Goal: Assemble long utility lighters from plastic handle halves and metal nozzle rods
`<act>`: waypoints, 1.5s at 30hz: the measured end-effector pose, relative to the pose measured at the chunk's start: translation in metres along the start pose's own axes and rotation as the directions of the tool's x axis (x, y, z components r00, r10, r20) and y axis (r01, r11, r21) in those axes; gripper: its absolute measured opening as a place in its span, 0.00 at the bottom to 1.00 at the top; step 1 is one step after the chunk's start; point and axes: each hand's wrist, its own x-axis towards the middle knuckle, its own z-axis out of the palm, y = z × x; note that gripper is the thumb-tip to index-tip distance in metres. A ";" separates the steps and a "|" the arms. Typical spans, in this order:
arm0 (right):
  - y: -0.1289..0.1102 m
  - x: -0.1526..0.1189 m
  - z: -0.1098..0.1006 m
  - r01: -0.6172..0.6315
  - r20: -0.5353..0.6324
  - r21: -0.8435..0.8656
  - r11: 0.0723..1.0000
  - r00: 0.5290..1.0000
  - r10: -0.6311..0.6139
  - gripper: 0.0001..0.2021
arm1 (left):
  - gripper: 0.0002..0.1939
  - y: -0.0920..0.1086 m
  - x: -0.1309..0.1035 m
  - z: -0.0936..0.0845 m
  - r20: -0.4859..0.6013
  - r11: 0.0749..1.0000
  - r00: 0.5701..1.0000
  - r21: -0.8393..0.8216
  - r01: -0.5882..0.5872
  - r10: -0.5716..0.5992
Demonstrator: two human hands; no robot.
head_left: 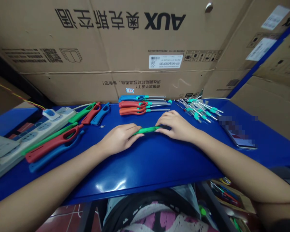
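Note:
A green lighter handle shell [146,130] lies level between my two hands, above the blue table. My left hand [119,138] pinches its left end between thumb and fingers. At the other end, my right hand [175,126] grips it, with the fingers curled over the tip. Just beyond my hands is a row of stick lighters with metal rods: a blue lighter [131,98], a red lighter [132,104] and an orange lighter [132,111]. Metal lighter rods with teal parts [200,109] lie in a loose pile past my right hand.
On the left lie red handle shells [54,143], blue handle shells [56,151] and green handle shells [81,112], beside a white power strip [38,129]. A phone [239,133] lies at right. Cardboard [125,42] walls the back. Below right stands a box of parts [244,201].

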 end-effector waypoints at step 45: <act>0.005 -0.003 0.002 0.308 -0.057 -0.318 0.897 0.938 -0.342 0.13 | 0.11 0.002 0.000 0.003 -0.065 0.938 0.980 -0.306 0.161 -0.190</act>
